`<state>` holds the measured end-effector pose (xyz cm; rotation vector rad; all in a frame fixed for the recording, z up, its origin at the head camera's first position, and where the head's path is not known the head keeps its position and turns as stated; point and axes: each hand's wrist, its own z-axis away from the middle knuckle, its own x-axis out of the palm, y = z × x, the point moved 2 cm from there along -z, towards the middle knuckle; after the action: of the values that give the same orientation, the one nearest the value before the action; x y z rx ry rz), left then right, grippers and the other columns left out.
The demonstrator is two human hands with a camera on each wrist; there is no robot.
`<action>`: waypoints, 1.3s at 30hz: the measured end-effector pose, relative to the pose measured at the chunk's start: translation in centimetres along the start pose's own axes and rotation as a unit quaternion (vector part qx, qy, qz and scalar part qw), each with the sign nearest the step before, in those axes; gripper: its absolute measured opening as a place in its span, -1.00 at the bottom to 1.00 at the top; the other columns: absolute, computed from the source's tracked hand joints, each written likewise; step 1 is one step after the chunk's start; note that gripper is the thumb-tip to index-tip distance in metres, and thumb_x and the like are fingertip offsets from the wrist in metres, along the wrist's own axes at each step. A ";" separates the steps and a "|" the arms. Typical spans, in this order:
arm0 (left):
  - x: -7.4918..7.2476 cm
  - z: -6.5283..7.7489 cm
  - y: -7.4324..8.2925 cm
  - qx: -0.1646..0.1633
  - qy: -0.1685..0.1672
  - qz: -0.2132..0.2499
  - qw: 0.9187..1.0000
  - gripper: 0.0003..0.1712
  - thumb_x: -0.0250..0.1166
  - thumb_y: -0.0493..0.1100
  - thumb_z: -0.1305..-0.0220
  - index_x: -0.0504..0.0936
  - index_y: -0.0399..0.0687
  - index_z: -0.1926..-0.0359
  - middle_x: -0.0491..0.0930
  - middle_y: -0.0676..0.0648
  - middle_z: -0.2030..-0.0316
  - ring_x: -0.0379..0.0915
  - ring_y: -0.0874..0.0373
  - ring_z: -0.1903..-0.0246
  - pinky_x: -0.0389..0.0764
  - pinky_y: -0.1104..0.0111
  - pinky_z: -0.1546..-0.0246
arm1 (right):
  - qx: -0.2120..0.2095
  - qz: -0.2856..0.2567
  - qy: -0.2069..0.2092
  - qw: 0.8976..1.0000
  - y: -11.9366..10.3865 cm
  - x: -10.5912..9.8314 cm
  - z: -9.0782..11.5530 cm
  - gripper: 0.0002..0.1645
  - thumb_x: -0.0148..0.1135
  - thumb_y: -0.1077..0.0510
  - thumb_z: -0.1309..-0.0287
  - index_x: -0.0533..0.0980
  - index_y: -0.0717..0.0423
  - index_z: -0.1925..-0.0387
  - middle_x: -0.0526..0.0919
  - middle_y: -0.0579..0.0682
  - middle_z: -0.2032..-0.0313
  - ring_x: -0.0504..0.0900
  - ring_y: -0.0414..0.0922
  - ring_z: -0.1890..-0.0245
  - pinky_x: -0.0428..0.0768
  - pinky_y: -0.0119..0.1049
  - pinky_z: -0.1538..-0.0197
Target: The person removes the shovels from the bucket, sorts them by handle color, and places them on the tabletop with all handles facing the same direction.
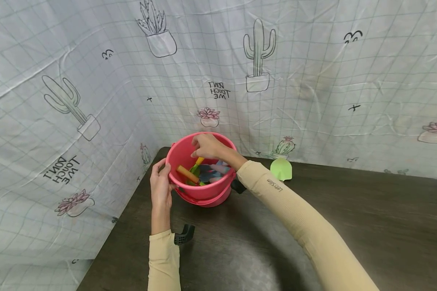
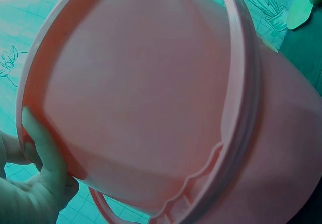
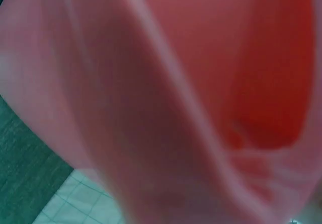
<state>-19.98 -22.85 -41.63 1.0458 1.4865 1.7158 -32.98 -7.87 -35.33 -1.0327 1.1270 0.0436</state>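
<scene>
A pink bucket [image 1: 180, 155] stands on the dark table near the corner, its opening tipped towards me. My left hand [image 1: 160, 182] grips its left rim; in the left wrist view the thumb of that hand [image 2: 43, 178] lies inside the wall and the fingers outside. Over the opening hangs my right hand [image 1: 206, 146], fingers loosely bent, with nothing visible in them. Inside the bucket lie a stick-like orange handle [image 1: 187, 174], a green piece with a yellow end [image 1: 195, 167], and several blue-grey and pinkish pieces [image 1: 218, 169]. The right wrist view is blurred and shows mostly bucket wall [image 3: 126, 98].
A light green shovel blade [image 1: 281, 169] lies on the table right of the bucket, partly behind my right sleeve. The dark wooden table [image 1: 368, 210] stretches to the right. A cactus-print curtain [image 1: 313, 81] hangs close behind the bucket and along the left side.
</scene>
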 end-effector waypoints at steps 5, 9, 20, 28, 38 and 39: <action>0.1 0.0 0.0 0.002 -0.002 0.006 1.000 -0.55 0.08 -0.14 -0.60 0.38 -0.17 -0.40 0.58 -0.39 -0.13 0.55 0.20 0.55 0.52 0.51 0.61 | -0.016 0.036 -0.011 0.999 -0.1 0.1 -0.2 -0.48 0.34 0.24 -0.31 0.52 0.40 -0.23 0.68 0.23 -0.10 0.64 0.07 -0.08 0.63 -0.19 -0.11; 0.2 -0.1 -0.1 0.003 -0.002 0.006 1.000 -0.54 0.09 -0.13 -0.60 0.38 -0.17 -0.40 0.59 -0.37 -0.16 0.58 0.15 0.51 0.53 0.51 0.59 | -0.013 0.065 -0.019 0.998 -0.2 0.3 -0.4 -0.50 0.30 0.28 -0.33 0.51 0.38 -0.26 0.69 0.21 -0.07 0.66 0.01 0.06 0.66 -0.23 -0.02; 0.3 -0.1 0.0 -0.002 -0.002 -0.001 1.000 -0.52 0.09 -0.13 -0.60 0.37 -0.18 -0.41 0.58 -0.37 -0.18 0.59 0.16 0.52 0.53 0.50 0.59 | 0.002 0.205 -0.046 0.978 0.0 0.6 -0.8 -0.60 0.38 0.30 -0.22 0.59 0.27 -0.09 0.65 0.07 0.27 0.60 -0.05 0.29 0.61 -0.32 0.18; 0.2 -0.2 -0.1 0.001 -0.002 0.000 1.000 -0.53 0.08 -0.14 -0.60 0.37 -0.20 -0.41 0.58 -0.38 -0.17 0.56 0.21 0.57 0.52 0.51 0.60 | -0.022 0.309 -0.053 0.949 0.1 0.5 -0.5 -0.79 0.33 0.32 -0.28 0.65 0.22 0.06 0.63 0.07 0.32 0.63 0.02 0.15 0.49 -0.15 0.01; 0.1 -0.2 0.2 0.001 -0.001 0.001 1.000 -0.52 0.09 -0.15 -0.59 0.37 -0.20 -0.41 0.57 -0.38 -0.20 0.65 0.16 0.49 0.57 0.50 0.58 | -0.049 0.296 -0.069 0.951 1.1 -0.4 -0.6 -0.82 0.22 0.44 -0.31 0.68 0.18 0.30 0.57 -0.03 0.43 0.51 -0.09 0.33 0.50 -0.30 0.13; 0.1 -0.2 0.2 0.002 0.000 0.002 1.000 -0.52 0.09 -0.15 -0.59 0.37 -0.20 -0.41 0.57 -0.38 -0.20 0.66 0.14 0.48 0.57 0.50 0.58 | -0.050 0.286 -0.075 0.954 1.2 -0.5 -0.6 -0.79 0.21 0.46 -0.30 0.63 0.18 0.39 0.47 -0.05 0.50 0.42 -0.11 0.39 0.46 -0.32 0.19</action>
<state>-20.17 -22.90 -41.41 1.0518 1.4883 1.7158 -34.24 -7.43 -35.74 -0.7471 1.2605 0.6368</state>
